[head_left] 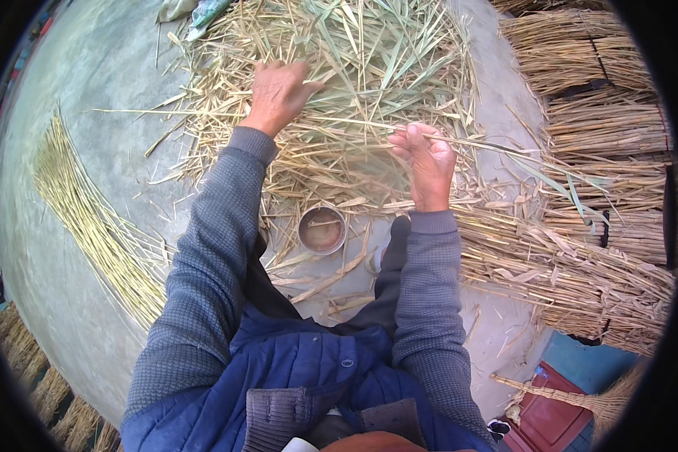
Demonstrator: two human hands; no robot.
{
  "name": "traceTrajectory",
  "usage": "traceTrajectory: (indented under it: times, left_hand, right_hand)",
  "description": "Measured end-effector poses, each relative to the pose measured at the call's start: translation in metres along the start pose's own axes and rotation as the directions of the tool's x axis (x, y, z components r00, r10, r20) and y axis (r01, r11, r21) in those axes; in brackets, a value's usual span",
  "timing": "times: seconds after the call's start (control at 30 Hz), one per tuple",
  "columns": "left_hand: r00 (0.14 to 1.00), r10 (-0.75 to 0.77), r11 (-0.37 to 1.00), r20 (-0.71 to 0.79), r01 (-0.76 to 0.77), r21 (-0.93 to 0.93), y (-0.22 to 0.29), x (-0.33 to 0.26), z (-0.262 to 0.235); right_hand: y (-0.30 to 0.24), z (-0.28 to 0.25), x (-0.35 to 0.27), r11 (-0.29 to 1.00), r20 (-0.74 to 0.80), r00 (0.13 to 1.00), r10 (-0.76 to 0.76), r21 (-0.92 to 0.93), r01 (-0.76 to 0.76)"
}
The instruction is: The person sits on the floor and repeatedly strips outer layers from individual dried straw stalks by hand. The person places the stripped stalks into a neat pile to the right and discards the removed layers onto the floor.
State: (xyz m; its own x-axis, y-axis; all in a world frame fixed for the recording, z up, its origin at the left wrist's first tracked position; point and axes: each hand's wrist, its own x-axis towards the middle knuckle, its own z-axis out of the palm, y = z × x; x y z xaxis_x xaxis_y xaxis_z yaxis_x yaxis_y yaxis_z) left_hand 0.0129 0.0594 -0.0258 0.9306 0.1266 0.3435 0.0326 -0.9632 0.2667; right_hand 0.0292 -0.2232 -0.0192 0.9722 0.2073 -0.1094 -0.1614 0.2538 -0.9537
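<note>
My right hand (427, 162) is closed in a pinch around a long thin reed stalk (474, 141). The stalk runs across in front of me, with narrow green leaves (574, 194) hanging at its right end. Back of the hand up, my left hand (279, 94) is over the pile of stripped leaves (354, 75), its thumb stretched out to the right, apart from the fingers. Its fingertips are partly hidden, and no stalk shows in its grip. Dry straw-coloured and pale green leaves make up the pile.
A small round metal bowl (322, 230) stands between my feet. Bare thin stalks (102, 218) lie fanned out at the left. A loose reed bundle (550, 260) lies at my right, near stacked tied bundles (606, 124). A red panel (550, 410) and a straw broom (572, 397) are lower right.
</note>
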Motion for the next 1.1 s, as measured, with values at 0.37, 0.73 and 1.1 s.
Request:
traceTrajectory:
  times: [0.37,0.73,1.1]
  left_hand:
    - [0.922,0.146,0.751,0.359,0.133,-0.647,0.026,0.001,-0.009]
    - [0.952,0.140,0.641,0.271,0.121,-0.758,0.074,-0.009,0.015]
    - [0.948,-0.294,0.502,0.120,0.260,-0.825,0.016,0.011,-0.010]
  right_hand:
    - [-0.012,-0.003,-0.008,1.000,-0.051,0.998,0.026,0.002,-0.026]
    - [-0.006,0.002,-0.012,0.996,-0.070,0.996,-0.053,0.062,0.057]
    - [0.002,-0.010,-0.009,0.997,-0.144,0.988,-0.061,0.030,0.066]
